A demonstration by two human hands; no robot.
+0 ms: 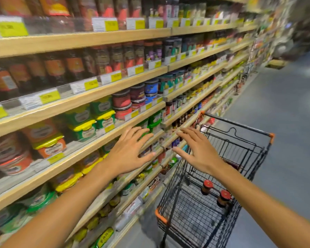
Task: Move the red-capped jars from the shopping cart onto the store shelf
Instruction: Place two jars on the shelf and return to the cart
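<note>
Two brown jars with red caps stand in the black wire shopping cart (pixel 243 151): one red-capped jar (pixel 207 187) farther in and a second red-capped jar (pixel 224 197) just right of it. My left hand (pixel 131 153) is stretched out in the air with spread, straight fingers in front of the wooden store shelf (pixel 97 149). My right hand (pixel 199 151) is likewise spread and empty, above the cart's left rim. Neither hand touches anything. The frame is blurred.
Wooden shelves (pixel 79 40) packed with jars, tubs and yellow price tags run along the left, receding to the back. The cart has orange corner guards (pixel 160 216). A grey aisle floor (pixel 284 108) lies to the right of the cart.
</note>
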